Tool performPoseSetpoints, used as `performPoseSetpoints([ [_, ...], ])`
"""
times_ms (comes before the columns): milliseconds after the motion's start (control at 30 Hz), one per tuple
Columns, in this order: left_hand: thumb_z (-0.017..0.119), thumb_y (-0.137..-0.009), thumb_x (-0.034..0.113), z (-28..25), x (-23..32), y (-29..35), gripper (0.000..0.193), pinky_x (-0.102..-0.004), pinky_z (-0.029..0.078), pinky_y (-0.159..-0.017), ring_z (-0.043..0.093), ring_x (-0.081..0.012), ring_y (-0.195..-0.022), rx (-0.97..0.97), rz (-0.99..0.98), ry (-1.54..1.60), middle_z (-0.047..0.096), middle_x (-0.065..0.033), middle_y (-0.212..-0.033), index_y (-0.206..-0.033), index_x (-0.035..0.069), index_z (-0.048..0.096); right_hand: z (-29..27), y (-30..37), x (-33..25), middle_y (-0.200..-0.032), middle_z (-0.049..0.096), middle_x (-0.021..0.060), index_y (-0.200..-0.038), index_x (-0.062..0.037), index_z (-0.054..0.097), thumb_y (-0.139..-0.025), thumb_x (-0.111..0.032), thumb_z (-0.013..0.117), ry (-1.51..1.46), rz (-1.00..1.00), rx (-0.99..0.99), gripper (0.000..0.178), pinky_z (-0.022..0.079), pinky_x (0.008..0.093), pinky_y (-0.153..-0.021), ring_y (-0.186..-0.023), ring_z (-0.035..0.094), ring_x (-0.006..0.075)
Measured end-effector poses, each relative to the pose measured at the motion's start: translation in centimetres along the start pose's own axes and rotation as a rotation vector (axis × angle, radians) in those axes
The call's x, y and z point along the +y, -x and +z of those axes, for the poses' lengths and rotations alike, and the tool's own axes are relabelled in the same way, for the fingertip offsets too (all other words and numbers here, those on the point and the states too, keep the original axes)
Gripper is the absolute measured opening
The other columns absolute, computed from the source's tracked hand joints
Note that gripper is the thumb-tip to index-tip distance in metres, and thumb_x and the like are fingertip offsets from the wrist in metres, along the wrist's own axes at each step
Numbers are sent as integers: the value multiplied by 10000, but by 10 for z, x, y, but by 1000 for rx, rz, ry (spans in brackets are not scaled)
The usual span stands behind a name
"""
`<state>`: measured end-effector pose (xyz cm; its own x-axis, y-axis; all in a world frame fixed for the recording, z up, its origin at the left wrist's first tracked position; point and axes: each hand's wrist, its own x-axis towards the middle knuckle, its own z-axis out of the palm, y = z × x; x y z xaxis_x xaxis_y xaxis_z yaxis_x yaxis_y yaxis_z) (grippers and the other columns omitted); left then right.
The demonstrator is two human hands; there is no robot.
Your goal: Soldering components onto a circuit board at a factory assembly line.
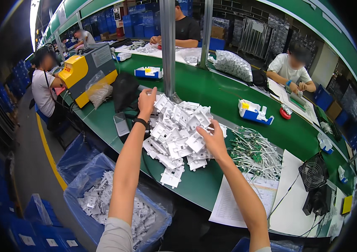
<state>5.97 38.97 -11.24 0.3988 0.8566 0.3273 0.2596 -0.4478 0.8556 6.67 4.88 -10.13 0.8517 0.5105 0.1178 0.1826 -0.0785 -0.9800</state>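
A heap of white plastic housings [178, 130], flat pieces with raised edges and small cut-outs, is spread on the green bench in front of me. At the heap's far left side, beside the metal post, my left hand [146, 103] reaches in with fingers outstretched along it; some fingers are hidden. My right hand [214, 140] is at the heap's right side, thumb and fingers apart, close against the upper pieces. I make out no piece clasped in either hand. A dark band [141, 122] circles my left wrist.
Right of the heap lies a bundle of white cables with green boards [256, 151], beside printed sheets [245, 195] and a black fan [314, 170]. A blue-lined bin [81, 185] of white pieces stands below left. A metal post [168, 50] rises behind the heap. Several people work around the bench.
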Motion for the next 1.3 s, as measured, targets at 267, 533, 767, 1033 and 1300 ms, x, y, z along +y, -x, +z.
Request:
performPoseSetpoints([
  [267,670,-917,293,-20,-4,-21,365,-319,522,-743,692,-214,-779,-393,253,171,758,-156,-917,-1018,-49,749,-16,27,-22,-1296,601,155,-1316,-25,593,-856,-305,755,393,-369,-199,563,459,400,-1032,-1217,578,323],
  [533,688,-927,266,-52,16,-18,340,-337,533,-832,725,-237,-915,-293,267,57,762,-170,-976,-1047,-48,738,-20,31,-27,-1322,582,170,-1325,-47,579,-880,-270,730,416,-415,-105,520,455,401,-1043,-1240,565,345],
  [767,597,-994,163,-108,132,102,220,-295,475,-719,593,-119,-742,-304,656,293,727,-76,-882,-965,-17,720,-46,47,-36,-1132,659,144,-1183,-27,646,-894,-76,673,359,-601,99,295,506,374,-908,-1030,654,276],
  [1033,720,-808,97,-221,269,308,365,-346,564,-773,690,-243,-845,-975,1509,347,712,-87,-994,-1164,18,713,-89,113,-62,-941,680,120,-1013,-34,684,-845,15,656,322,-785,212,178,502,372,-783,-870,662,299],
  [1300,638,-890,132,-231,327,394,344,-340,564,-785,697,-262,-847,-1246,1588,274,724,-122,-971,-1211,33,712,-145,195,-84,-926,689,113,-1045,-35,695,-804,63,663,432,-889,131,262,509,345,-702,-793,650,265],
])
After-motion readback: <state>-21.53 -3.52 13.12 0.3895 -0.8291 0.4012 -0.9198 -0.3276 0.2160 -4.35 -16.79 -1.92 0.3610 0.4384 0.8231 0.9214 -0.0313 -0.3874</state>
